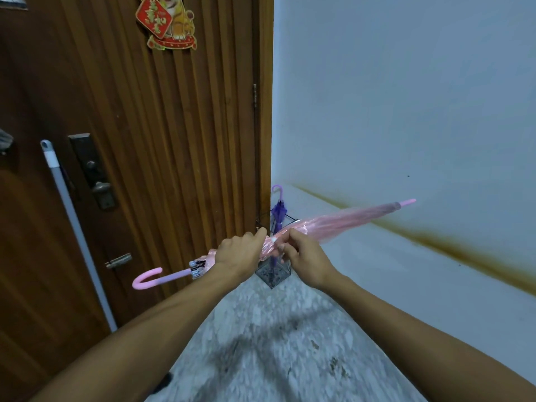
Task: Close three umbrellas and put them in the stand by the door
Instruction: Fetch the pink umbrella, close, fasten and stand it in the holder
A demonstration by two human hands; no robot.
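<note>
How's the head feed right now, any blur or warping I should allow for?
Head view: the floor near the bottom edge is smeared with motion blur; the pink umbrella and both hands stay fairly sharp; wide-angle distortion bows the door; light is dim and even, no glare.

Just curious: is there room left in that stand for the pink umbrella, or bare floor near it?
The stand holds one purple umbrella, with open space beside it toward the wall. The floor in front of the stand is bare. It is tight on the door side.
</note>
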